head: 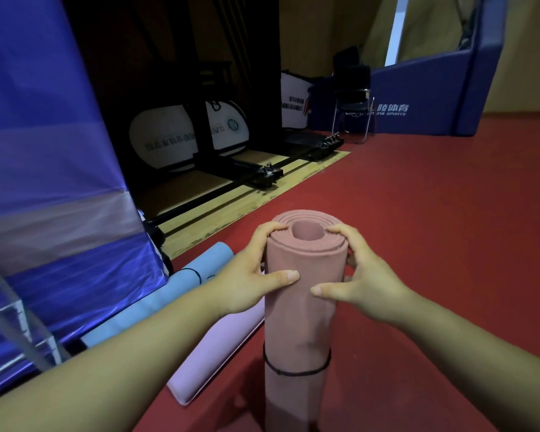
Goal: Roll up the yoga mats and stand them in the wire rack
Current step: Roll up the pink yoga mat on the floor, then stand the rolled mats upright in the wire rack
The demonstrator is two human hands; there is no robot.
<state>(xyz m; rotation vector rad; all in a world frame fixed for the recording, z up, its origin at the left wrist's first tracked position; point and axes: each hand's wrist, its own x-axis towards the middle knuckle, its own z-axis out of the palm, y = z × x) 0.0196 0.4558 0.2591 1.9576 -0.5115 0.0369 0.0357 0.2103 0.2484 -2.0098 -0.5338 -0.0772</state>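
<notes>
A rolled dusty-pink yoga mat stands upright in front of me, a thin black band around its lower part. My left hand grips its upper left side, thumb across the front. My right hand grips the upper right side, fingers curled over the top rim. Two more rolled mats lie on the red floor to the left: a lilac one and a light blue one with a black band. A wire rack shows partly at the lower left edge.
A large blue padded mat leans at the left. Behind it are a dark equipment frame on a wooden strip and white banners. A black chair and a blue padded barrier stand at the back. Red floor spreads to the right.
</notes>
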